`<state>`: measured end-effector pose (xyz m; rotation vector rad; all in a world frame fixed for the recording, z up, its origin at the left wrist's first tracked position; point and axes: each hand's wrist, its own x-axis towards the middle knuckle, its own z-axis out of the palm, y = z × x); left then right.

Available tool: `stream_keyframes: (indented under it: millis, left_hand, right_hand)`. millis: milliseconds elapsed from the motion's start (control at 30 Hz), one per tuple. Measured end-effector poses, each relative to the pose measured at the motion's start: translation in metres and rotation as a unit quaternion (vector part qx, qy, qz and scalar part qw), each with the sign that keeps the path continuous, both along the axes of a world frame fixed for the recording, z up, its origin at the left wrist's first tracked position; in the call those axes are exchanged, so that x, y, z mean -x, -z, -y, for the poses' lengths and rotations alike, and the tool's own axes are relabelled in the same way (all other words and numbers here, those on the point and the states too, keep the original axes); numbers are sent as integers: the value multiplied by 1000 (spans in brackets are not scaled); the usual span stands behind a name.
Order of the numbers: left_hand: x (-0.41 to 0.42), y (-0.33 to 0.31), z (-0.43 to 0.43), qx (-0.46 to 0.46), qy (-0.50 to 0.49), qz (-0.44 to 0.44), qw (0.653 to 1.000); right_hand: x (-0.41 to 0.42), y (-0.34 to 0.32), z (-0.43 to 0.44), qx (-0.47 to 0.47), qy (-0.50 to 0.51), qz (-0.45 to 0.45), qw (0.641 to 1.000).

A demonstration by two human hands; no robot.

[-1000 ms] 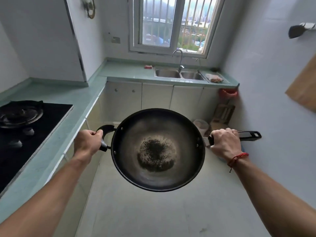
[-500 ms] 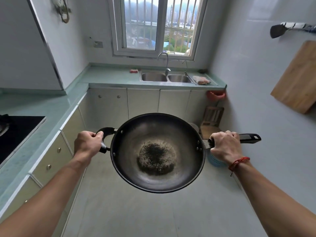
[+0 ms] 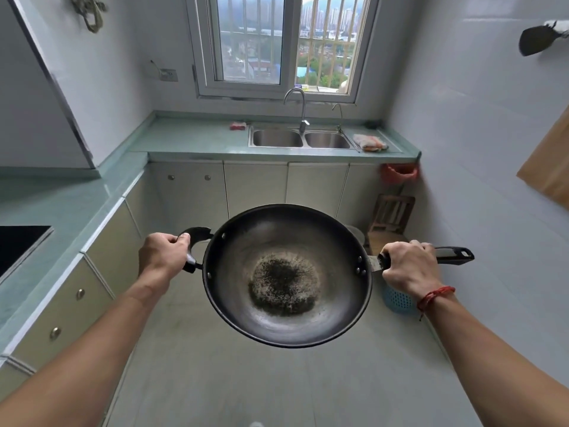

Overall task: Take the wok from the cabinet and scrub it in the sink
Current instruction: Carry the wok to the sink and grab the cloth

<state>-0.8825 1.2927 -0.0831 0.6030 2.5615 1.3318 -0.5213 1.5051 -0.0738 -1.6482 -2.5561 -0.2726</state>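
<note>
Stove (image 3: 21, 245): cut off by the left edge. Wooden board (image 3: 548, 171) and dark utensil (image 3: 535, 41) on the wall: cut off by the right edge. Blue basket (image 3: 397, 300): mostly hidden behind the right hand (image 3: 409, 266). Cloth (image 3: 369, 142) beside the sink (image 3: 300, 140): too small to identify.

Both forearms are bare (no sleeves in view), with a thin red string bracelet (image 3: 435, 295) circling the right wrist.
</note>
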Motion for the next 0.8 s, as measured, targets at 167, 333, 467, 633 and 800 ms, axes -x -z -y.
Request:
stream_keyframes:
  millis: [167,333,467,633,800]
  left_hand:
    - [48,8,-74,-4,8,3,1000]
    - [94,10,-153,-9,21,17,1000]
    - [122,5,-212,5,38,6,999]
    - [154,6,-287,-1,45,3,999]
    - [183,18,-358,-26,45,23,998]
  right_hand:
    - [48,5,-68,15,3,7,1000]
    - [93,6,-142,26,14,4,1000]
    - [118,6,-198,19,19,-8,1000]
    - [145,10,-265,16,22,-12,1000]
    - [172,16,-344,19,17,-3,1000]
